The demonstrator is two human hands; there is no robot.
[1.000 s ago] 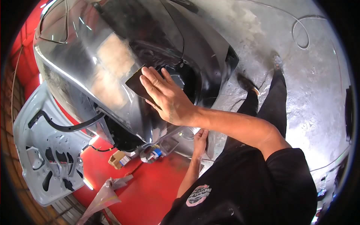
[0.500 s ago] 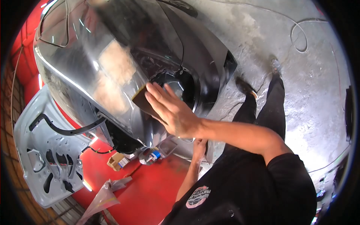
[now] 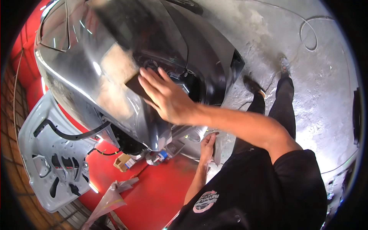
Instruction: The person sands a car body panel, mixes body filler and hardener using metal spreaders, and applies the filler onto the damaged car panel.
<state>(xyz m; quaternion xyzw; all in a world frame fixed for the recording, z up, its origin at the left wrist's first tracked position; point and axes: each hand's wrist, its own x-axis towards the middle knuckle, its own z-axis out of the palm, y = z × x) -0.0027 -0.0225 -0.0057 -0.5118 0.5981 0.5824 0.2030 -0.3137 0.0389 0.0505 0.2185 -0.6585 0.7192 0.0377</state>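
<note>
My right hand (image 3: 165,94) lies over the car's dark body panel (image 3: 153,122), its fingers stretched out and pressing on a dark rectangular sheet (image 3: 136,86). The sheet projects past my fingertips beside the pale beige patch (image 3: 117,65) on the glossy panel. Lower down, my left hand (image 3: 208,142) is closed, near a grey part beside the car's edge; what it holds, if anything, is too small to tell. A dark cavity with parts inside (image 3: 189,86) opens in the bodywork just beyond my right hand.
A detached grey panel (image 3: 57,153) stands at the left. On the red surface (image 3: 153,191) are a small cardboard box (image 3: 122,163), a blue-topped item (image 3: 162,155) and clear plastic sheeting (image 3: 107,201). A hose (image 3: 315,40) loops on the grey floor (image 3: 314,96).
My right hand and the dark sheet first moved down and to the right over the panel, then back up and left. My left hand, partly covered half a second ago, shows again.
</note>
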